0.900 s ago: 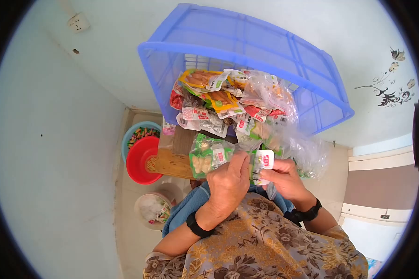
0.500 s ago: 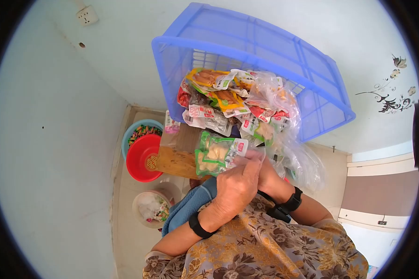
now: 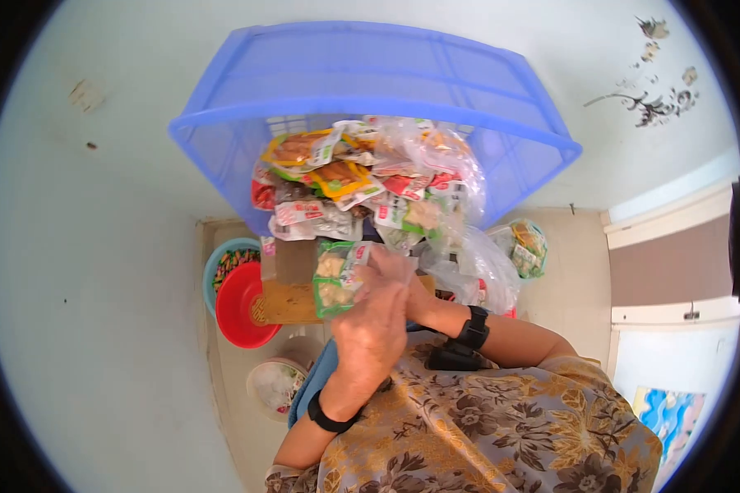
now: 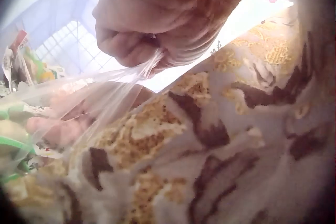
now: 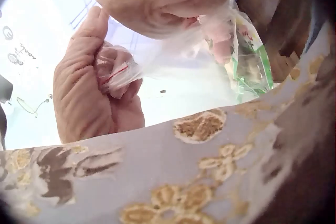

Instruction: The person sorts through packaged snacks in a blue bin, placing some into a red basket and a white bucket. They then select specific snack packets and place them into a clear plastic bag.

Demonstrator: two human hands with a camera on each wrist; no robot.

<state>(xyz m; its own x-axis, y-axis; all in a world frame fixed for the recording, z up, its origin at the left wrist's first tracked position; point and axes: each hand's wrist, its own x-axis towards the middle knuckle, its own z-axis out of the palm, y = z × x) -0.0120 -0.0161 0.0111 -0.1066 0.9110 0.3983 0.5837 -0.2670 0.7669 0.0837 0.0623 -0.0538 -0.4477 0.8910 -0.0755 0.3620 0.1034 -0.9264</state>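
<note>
One left hand [image 3: 368, 319] clenches a single gathered strand of clear film [image 4: 123, 79], drawn taut. One right hand [image 3: 419, 301] lies behind it, mostly hidden; I cannot tell whether its fingers hold anything. One green-edged packet [image 3: 330, 279] sits just left of the grip, showing two pale portions. Under it is one wooden surface [image 3: 292, 309]. Beyond the grip, one blue basket [image 3: 370, 70] leans over a heap of packets too overlapped to count, two yellow-edged on top. Farther left stand two basins, one red basin [image 3: 234, 324], one blue basin [image 3: 209, 278].
</note>
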